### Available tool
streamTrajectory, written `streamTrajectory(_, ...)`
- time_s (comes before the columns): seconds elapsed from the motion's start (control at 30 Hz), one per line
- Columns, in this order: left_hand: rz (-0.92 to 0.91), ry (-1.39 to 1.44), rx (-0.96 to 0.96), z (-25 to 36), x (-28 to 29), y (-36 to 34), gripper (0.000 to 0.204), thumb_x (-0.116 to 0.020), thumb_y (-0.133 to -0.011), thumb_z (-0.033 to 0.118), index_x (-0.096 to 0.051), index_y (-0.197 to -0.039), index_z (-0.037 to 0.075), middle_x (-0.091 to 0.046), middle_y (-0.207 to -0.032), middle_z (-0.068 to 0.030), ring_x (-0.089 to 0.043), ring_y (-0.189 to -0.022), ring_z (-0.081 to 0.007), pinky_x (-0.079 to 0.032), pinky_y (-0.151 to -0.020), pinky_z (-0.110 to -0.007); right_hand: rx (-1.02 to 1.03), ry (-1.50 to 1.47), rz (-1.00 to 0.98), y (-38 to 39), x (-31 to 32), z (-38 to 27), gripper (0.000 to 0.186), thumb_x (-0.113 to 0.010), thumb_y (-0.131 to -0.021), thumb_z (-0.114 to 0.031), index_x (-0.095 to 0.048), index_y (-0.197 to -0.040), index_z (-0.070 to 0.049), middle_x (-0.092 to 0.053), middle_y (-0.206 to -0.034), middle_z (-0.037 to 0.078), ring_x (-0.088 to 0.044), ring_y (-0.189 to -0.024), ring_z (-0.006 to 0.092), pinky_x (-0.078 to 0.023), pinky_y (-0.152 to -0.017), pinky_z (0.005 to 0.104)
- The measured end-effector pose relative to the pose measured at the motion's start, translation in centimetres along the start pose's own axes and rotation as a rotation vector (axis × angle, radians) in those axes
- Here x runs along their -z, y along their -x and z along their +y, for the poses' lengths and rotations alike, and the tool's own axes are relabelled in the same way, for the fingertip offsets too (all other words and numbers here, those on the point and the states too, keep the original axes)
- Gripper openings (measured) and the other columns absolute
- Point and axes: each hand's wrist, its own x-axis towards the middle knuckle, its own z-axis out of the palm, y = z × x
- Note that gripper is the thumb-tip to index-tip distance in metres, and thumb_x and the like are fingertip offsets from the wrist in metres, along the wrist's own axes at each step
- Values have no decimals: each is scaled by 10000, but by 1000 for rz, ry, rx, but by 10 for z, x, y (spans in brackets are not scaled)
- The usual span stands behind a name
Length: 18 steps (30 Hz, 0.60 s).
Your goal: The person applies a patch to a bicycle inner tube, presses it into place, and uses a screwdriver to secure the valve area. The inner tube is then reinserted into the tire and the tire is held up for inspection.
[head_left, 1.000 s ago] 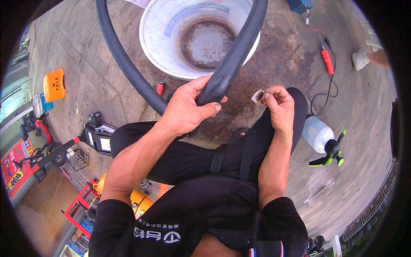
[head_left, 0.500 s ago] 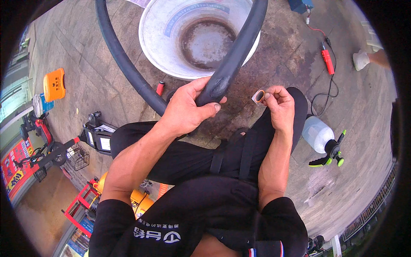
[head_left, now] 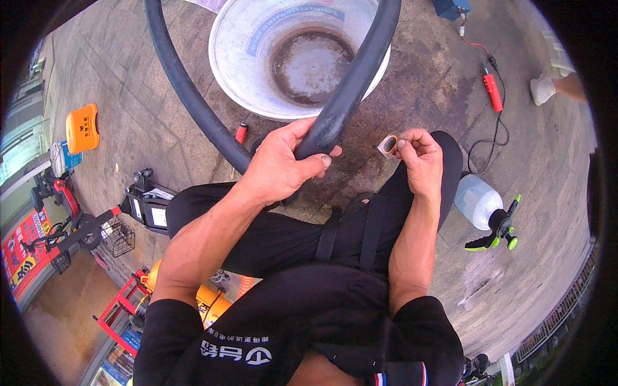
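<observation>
We see the left hand [head_left: 280, 157] curled around a thick black rubber tube [head_left: 351, 83], its thumb lying along the near side and its fingertips showing past the far side. The grip is closed and broad, presumably because a fat, soft, curving tube would roll or sag if only pinched. Held this way, the tube's scuffed-looking area faces up toward us, just beyond the knuckles, where it is probably easiest to look at.

The right hand [head_left: 421, 157] is gathered into a small pinch: thumb and forefinger have hold of the edge of a small dark oval patch with an orange rim on a square, shiny backing [head_left: 389, 145]. We take the edge hold to be a way of leaving its face uncovered. The patch is above the right leg, near the tube but apart from it.

Beyond the hands, the tube's loop passes over and beside a wide white plastic tub [head_left: 225, 71], which stands in front of the person, seemingly within easy reach. On the paved ground to the right, a translucent spray bottle with a black-and-green pump head [head_left: 477, 199] lies just beside the knee, likely for handiness.
</observation>
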Motion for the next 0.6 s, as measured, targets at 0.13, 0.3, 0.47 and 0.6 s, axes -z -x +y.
streamTrajectory(0.13,-2,21,-14,-2,1,-1,568,-580,-800,-55,-445,-1346,25,-641,-996,-64,-555,-756,-73,-479,-684,-233,-5,-18,-2,1,-1,-1,68,-583,-843,39,-601,-879,-16,-620,-774,6,-575,-669,72,-462,-611,210)
streamTrajectory(0.3,-15,3,-51,-4,2,-2,543,-596,-803,-26,-454,-1324,38,-650,-1032,-97,-569,-757,-87,-495,-709,-251,-14,-16,1,1,-2,-1,70,-584,-841,40,-603,-877,-18,-621,-779,5,-577,-670,72,-465,-612,211)
streamTrajectory(0.47,-9,-12,-47,-4,2,-2,551,-601,-802,-30,-451,-1327,42,-647,-1026,-97,-562,-762,-85,-494,-710,-251,-16,-11,4,0,-2,0,76,-585,-838,43,-606,-876,-19,-615,-778,-1,-562,-668,66,-456,-610,206)
streamTrajectory(0.6,-5,-26,-59,-5,1,-2,547,-596,-807,-33,-448,-1328,39,-642,-1026,-93,-560,-773,-86,-489,-713,-249,-7,-9,6,1,-2,0,76,-588,-838,43,-606,-875,-20,-612,-777,-3,-556,-670,62,-448,-610,201)
